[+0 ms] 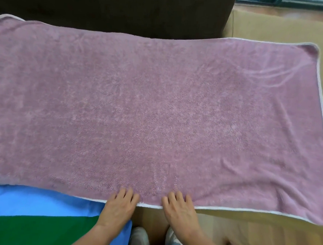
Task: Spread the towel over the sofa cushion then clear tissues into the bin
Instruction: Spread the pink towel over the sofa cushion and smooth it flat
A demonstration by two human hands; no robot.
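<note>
- No bin or other container in view, and no tissues.
- Mauve towel (157,107) with a pale trim, spread flat across the tan sofa cushion (276,29), its left part over a dark brown cushion (107,7) at the far side and a blue cloth (29,199) at the near side.
- Left hand (119,205) and right hand (180,208) side by side, palms down, fingers loosely spread, pressed flat on the towel's near hem, gripping nothing.
- Faint wrinkles toward the towel's right end and near right corner.
- Green cloth (42,230) lying on the blue one, under the left forearm.
- Pale shoes (140,238) below, between the forearms.
- Window strip (289,1) at the top right.
</note>
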